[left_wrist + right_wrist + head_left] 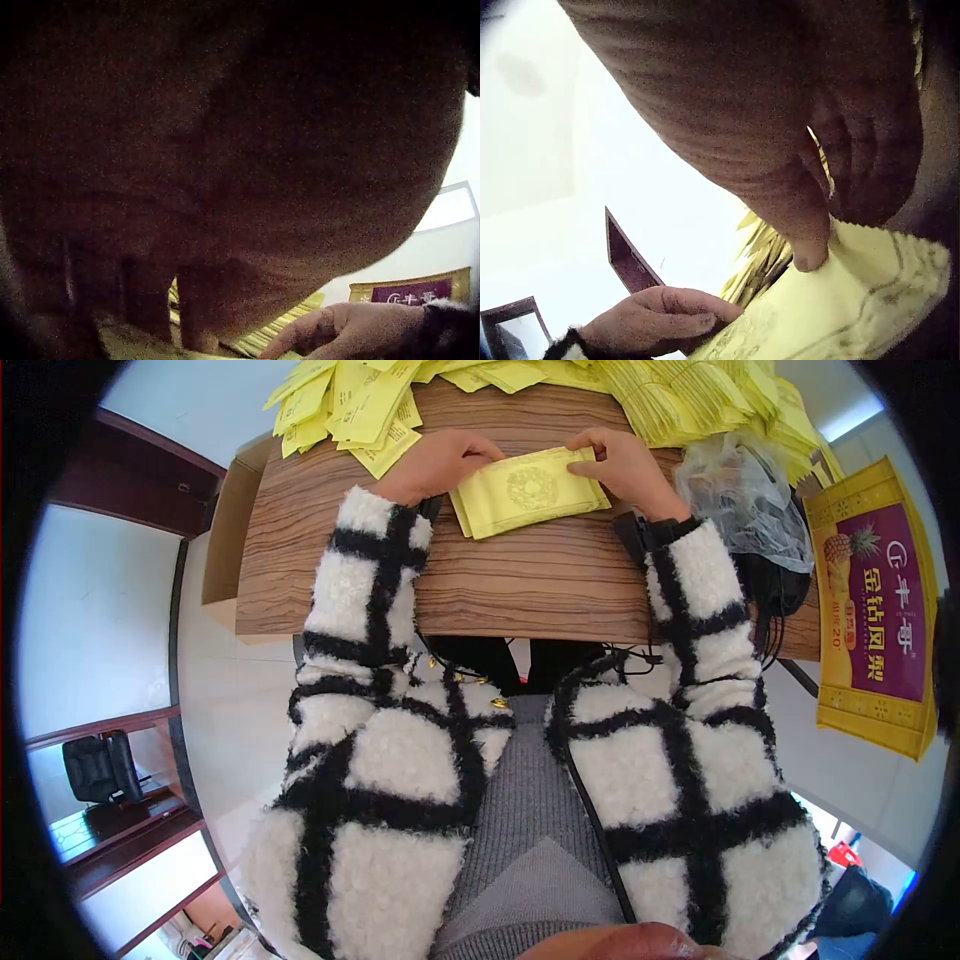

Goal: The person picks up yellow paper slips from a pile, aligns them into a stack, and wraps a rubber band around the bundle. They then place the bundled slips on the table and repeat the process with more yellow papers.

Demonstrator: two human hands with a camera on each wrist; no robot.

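Envelopes (528,490) lie upper centre, long axis left-right, left hand (440,460) and right hand (625,465) pinching opposite ends.

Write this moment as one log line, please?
left hand: pinches stack's left edge | right hand: pinches right edge | yellow stack: flat on table | loose yellow sheets behind

A brown wood-grain table (520,585) stood on a pale, glossy floor (225,710) in bright daylight. To its left sat an open cardboard box (228,530). A dark wooden cabinet (130,465) lined the white wall (90,600), with a black office chair (100,767) further along. A yellow-and-purple pineapple carton (878,610) stood to the right.
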